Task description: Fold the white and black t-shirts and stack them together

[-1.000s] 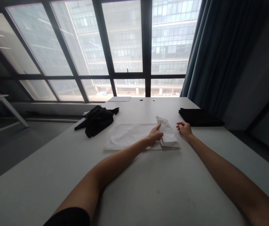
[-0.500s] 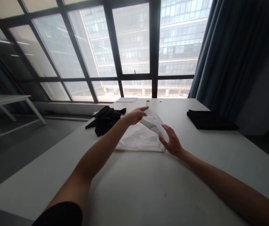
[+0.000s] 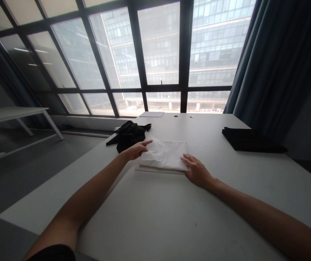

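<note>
White table (image 3: 150, 210): folded white cloth (image 3: 165, 154) between left hand (image 3: 136, 150), fingers parted, and right hand (image 3: 198, 170), touching cloth's edge, grip unclear.

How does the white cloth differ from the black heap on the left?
The white cloth is pale; the black heap is dark. The white cloth is folded into a fairly flat rectangle, while the black heap is bunched up. The white cloth lies between the two hands, its right edge under the right hand; the black heap sits farther left. Both rest on the same table.
</note>
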Tool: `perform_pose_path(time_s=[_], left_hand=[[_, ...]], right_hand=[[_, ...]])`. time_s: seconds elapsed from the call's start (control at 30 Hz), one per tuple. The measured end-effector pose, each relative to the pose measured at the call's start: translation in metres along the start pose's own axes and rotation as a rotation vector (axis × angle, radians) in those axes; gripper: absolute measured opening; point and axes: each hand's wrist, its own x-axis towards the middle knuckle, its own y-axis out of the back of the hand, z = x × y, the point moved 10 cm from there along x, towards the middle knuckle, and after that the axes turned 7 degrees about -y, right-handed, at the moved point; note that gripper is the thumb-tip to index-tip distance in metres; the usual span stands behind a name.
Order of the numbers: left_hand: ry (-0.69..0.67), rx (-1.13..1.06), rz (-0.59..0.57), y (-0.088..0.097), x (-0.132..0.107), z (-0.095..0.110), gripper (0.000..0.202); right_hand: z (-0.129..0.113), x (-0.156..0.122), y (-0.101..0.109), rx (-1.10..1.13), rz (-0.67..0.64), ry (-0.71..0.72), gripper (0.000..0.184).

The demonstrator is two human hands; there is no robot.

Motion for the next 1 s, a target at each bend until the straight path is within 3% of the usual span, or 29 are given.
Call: perform_pose_path(time_s=[0.13, 0.33, 0.5, 0.7, 1.0], left_hand=[[0.053, 0.004, -0.107, -0.002, 0.003, -0.024, 0.083], [-0.030, 0.011, -0.142, 0.014, 0.015, -0.014, 0.080], [0.025, 0.149, -0.196, 0.019, 0.014, -0.030, 0.084], [-0.079, 0.319, -0.228, 0.019, 0.017, -0.024, 0.091], [-0.089, 0.405, -0.249, 0.027, 0.026, -0.025, 0.095]], right_hand=[[0.000, 0.000, -0.003, -0.003, -0.027, 0.032, 0.070], [-0.009, -0.002, -0.001, 0.011, -0.013, 0.126, 0.065], [-0.013, -0.003, -0.002, 0.024, -0.006, 0.185, 0.063], [-0.013, -0.004, -0.002, 0.024, -0.008, 0.192, 0.061], [-0.019, -0.004, 0.000, 0.008, -0.037, 0.188, 0.056]])
